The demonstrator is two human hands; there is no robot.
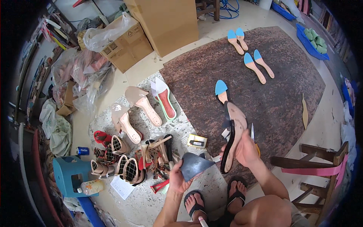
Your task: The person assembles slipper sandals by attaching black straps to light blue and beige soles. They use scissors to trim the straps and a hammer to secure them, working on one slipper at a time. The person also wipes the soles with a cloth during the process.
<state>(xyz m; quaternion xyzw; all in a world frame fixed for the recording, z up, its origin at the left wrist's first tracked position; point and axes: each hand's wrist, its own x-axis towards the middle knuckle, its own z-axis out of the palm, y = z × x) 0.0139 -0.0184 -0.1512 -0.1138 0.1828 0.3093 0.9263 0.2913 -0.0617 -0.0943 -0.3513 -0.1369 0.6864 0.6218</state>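
My left hand (pixel 176 179) is closed on a dark grey, curved sheet piece (pixel 194 166), shaped like a shoe upper and pointed at its right end. My right hand (pixel 245 150) grips a shoe sole (pixel 238 120) with a beige face and a black edge, held tilted above the mat. The sole partly covers a blue-toed insole (pixel 221 90) just beyond it. Beside my right hand are scissors (pixel 252 131), their orange handle partly hidden. A small yellow and white box (pixel 197 141) lies between the hands, farther away.
Several blue-toed insoles (pixel 255 68) lie on the brown mat (pixel 196 72). At left are shoe parts (pixel 149 109), a heap of sandals and heels (pixel 157 151) and a blue stool (pixel 67 170). A wooden stool (pixel 321 164) stands right; cardboard boxes (pixel 162 26) stand behind.
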